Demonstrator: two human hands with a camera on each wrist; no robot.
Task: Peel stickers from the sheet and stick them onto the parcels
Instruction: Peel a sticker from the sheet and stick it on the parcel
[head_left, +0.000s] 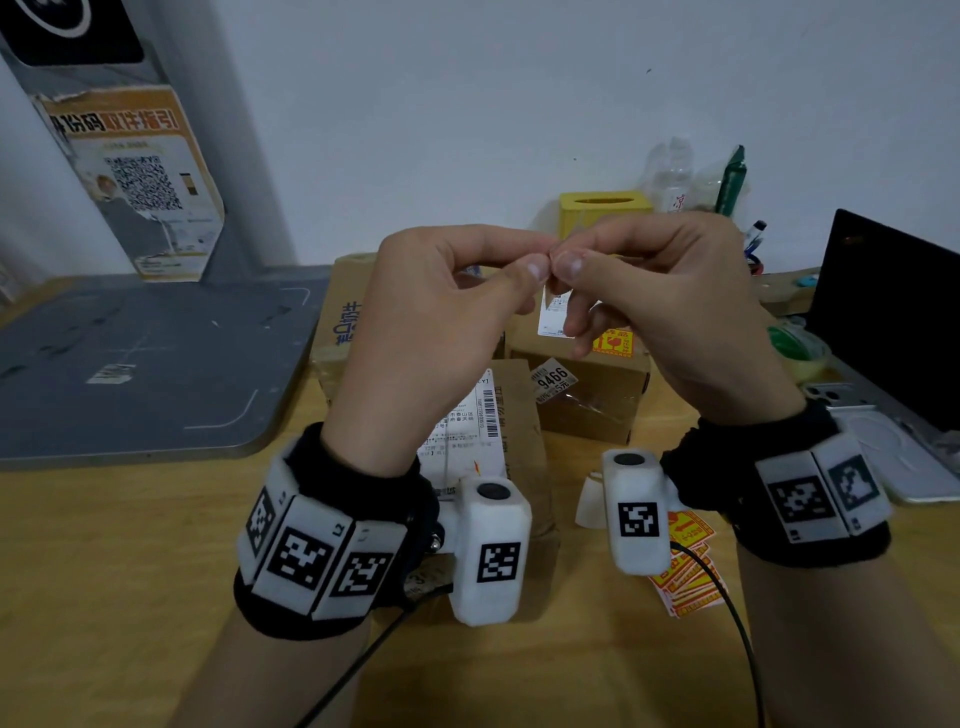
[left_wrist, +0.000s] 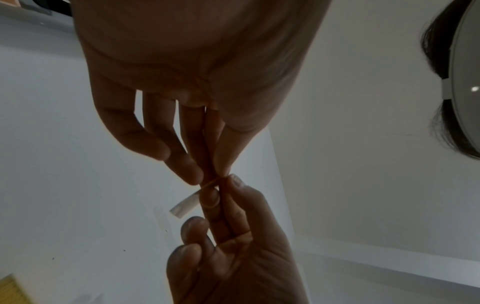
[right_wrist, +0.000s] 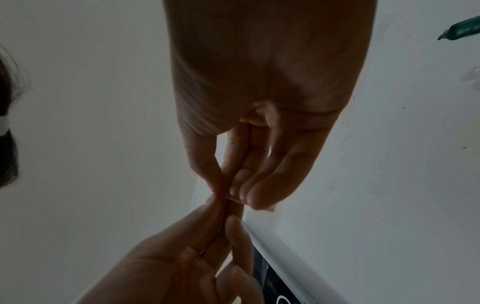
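Both hands are raised above the table with their fingertips meeting. My left hand (head_left: 540, 255) and right hand (head_left: 567, 254) each pinch the same small sticker between thumb and fingers. The head view hides the sticker. In the left wrist view its thin orange edge (left_wrist: 207, 183) shows between the fingers, and a white backing strip (left_wrist: 183, 205) hangs from it. Below the hands stand three cardboard parcels: a near one with a shipping label (head_left: 519, 415), one at the back left (head_left: 348, 312), and a right one (head_left: 592, 400) bearing a red-and-yellow sticker (head_left: 613, 343). A stack of sticker sheets (head_left: 685, 571) lies front right.
A grey mat (head_left: 140, 364) covers the table's left. At the back stand a yellow tissue box (head_left: 602, 208) and plastic bottles (head_left: 670, 171). On the right are a black laptop (head_left: 893, 312), a phone (head_left: 841, 395) and a green tape roll (head_left: 795, 343). A white paper scrap (head_left: 589, 499) lies near the stickers.
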